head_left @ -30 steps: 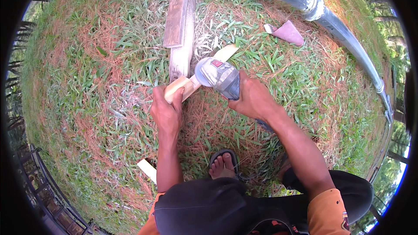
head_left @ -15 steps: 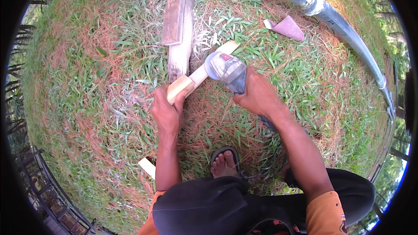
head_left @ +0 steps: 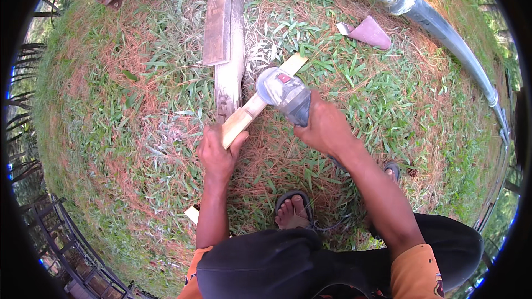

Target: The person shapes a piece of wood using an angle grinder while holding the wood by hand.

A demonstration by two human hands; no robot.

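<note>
My left hand (head_left: 218,154) is closed round the lower end of a pale, short wooden piece (head_left: 235,125), which lies along a longer pale slat (head_left: 293,63) running diagonally up to the right. My right hand (head_left: 324,126) grips a grey angle grinder (head_left: 287,96) with a red patch on top. Its round disc sits over the middle of the slat; whether they touch is unclear. Just behind the slat, a weathered timber beam (head_left: 227,86) lies on the grass, with a darker board (head_left: 218,22) on top.
A long curved grey pipe (head_left: 443,30) with collars arches across the top and right. A folded pink sheet (head_left: 368,34) lies on the grass (head_left: 138,105). Another pale wood piece (head_left: 192,214) is beside my left forearm. My sandalled feet (head_left: 293,213) are below; dark railings (head_left: 66,243) show lower left.
The grinder went up and right along the slat, then slightly back down-left. My left hand and the short piece have shifted slightly down and right. My second foot has come into view.
</note>
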